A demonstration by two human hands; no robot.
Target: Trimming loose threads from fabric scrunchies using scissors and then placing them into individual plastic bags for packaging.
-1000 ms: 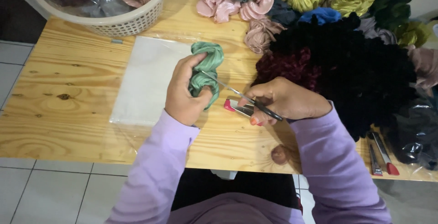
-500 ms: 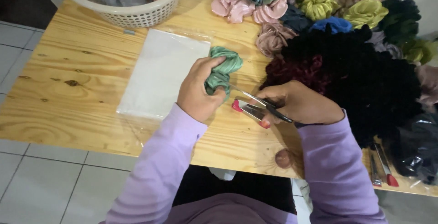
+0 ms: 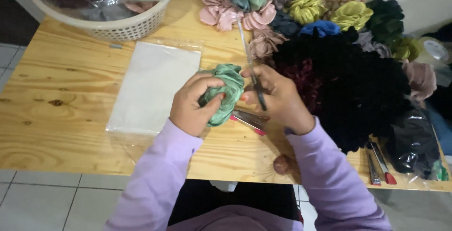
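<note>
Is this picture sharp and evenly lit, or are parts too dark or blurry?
Head view: dim, soft light; the green scrunchie and both hands read clearly, the scissors blades slightly smeared. The black scrunchie pile sinks into near-featureless dark. Mild glare on the plastic bags.

Home craft workspace: pine surface (image 3: 61, 99) on tiled floor (image 3: 42, 198), heaped fabric scrunchies (image 3: 348, 71), clear packing bags (image 3: 150, 87), white plastic basket (image 3: 117, 26) of bagged pieces.
</note>
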